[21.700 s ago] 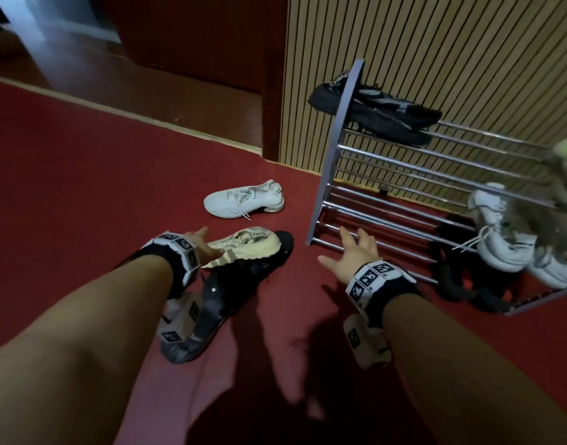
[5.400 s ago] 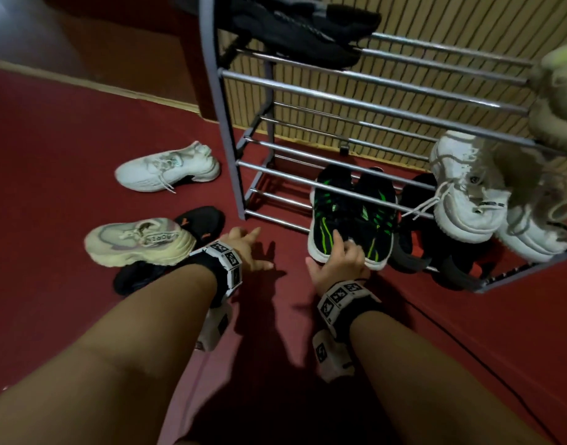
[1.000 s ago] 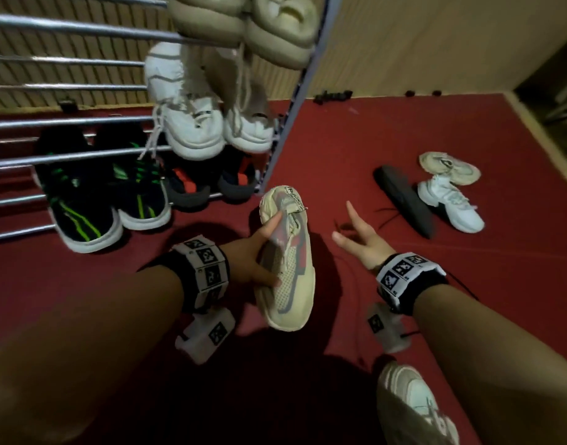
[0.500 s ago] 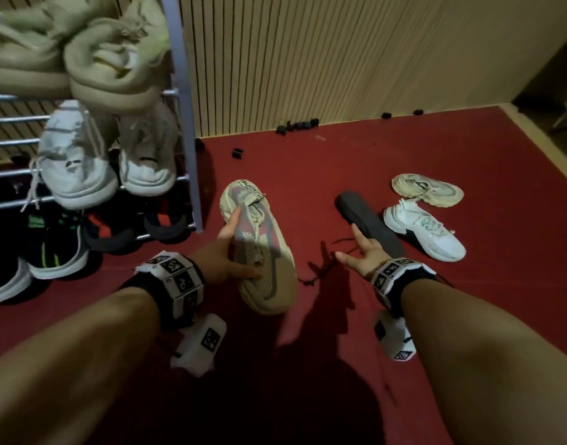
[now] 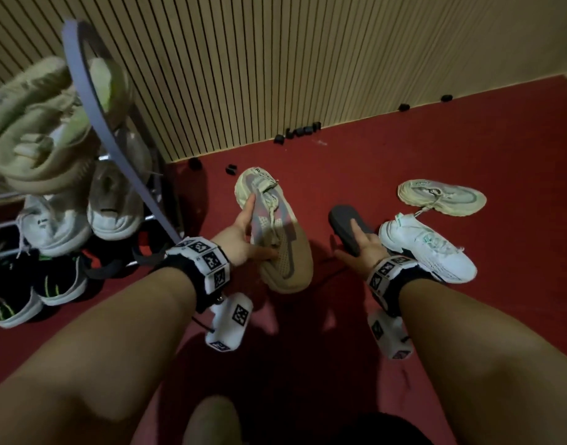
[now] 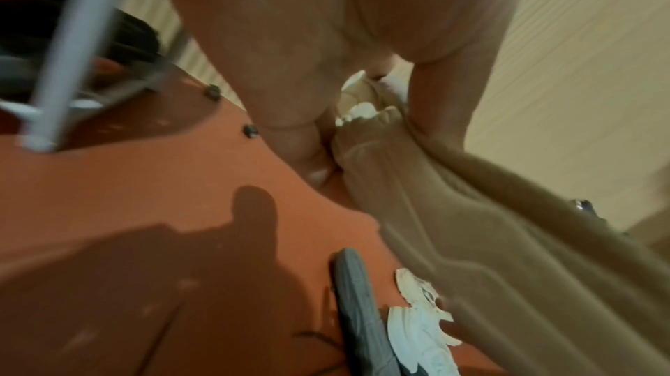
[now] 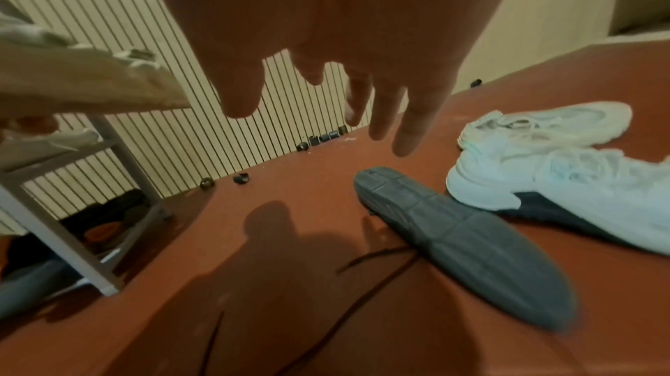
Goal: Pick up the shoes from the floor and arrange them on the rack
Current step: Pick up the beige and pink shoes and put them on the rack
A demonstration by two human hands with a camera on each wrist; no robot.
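My left hand [image 5: 245, 234] grips a beige sneaker [image 5: 280, 239] with a pink-grey upper, held above the red floor just right of the metal shoe rack [image 5: 94, 106]. The left wrist view shows the thumb and fingers curled round that beige sneaker [image 6: 471, 224]. My right hand [image 5: 359, 247] is open with spread fingers [image 7: 409, 113] over a dark shoe [image 5: 343, 220] that lies sole up on the floor; the right wrist view shows a gap above its grey sole [image 7: 471, 262]. Beside it lie a white sneaker [image 5: 431, 250] and a cream sneaker [image 5: 442, 197].
The rack holds several shoes: beige pairs on top [image 5: 35, 136], white ones [image 5: 60, 226] below, black ones [image 5: 22, 290] at the bottom. Small black caps [image 5: 300, 133] lie along the slatted wall [image 5: 243, 59]. A black lace [image 7: 362, 262] trails from the dark shoe.
My view has swung right, away from the rack. The left hand still holds the beige sneaker, and the right hand has reached right, over the dark shoe.
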